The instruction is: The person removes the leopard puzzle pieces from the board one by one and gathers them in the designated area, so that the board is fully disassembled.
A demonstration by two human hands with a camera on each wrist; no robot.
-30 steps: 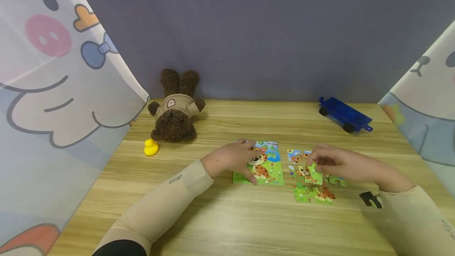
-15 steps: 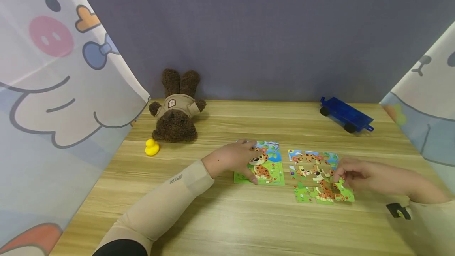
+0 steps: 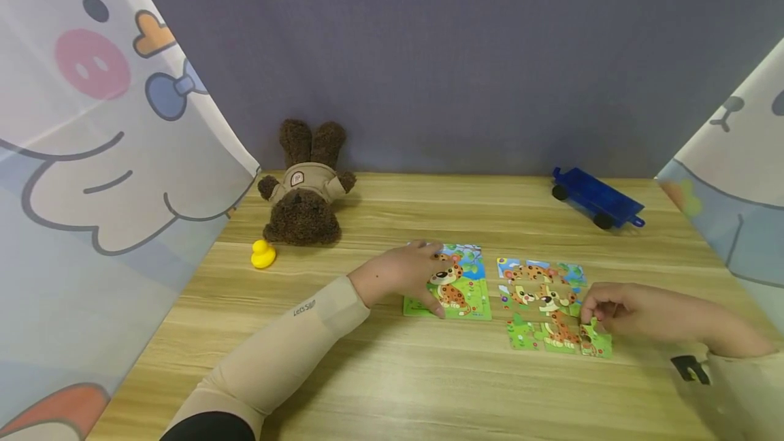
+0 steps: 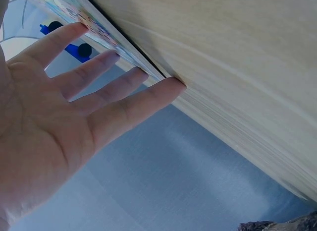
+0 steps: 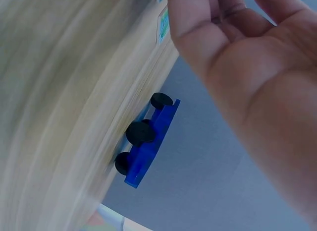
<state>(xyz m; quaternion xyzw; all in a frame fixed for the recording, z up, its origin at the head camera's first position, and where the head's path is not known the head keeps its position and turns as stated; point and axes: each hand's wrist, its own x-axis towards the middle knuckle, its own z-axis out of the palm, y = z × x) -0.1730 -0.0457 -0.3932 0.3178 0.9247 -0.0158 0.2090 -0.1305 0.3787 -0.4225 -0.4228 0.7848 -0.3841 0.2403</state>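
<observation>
In the head view, my left hand [image 3: 407, 278] rests with spread fingers on the left part of a leopard picture card [image 3: 468, 291]. The left wrist view shows its fingers straight along the edge of the card [image 4: 106, 37]. To the right lies a leopard jigsaw puzzle [image 3: 554, 298] in loosely joined pieces. My right hand [image 3: 637, 312] pinches the puzzle piece [image 3: 595, 346] at the lower right corner of that puzzle, and the fingers cover its upper part. In the right wrist view the right hand [image 5: 247, 57] has curled fingers, their tips out of frame.
A blue toy wagon [image 3: 597, 196] stands at the back right of the wooden table [image 3: 392, 380]. A brown teddy bear [image 3: 306, 189] lies at the back left, with a yellow rubber duck [image 3: 263, 254] in front of it. Printed curtains and a grey cloth wall surround the table.
My right hand has carried the puzzle piece right and down from the middle of the puzzle to its lower right corner, lowering it there. The left hand has stayed on the card.
</observation>
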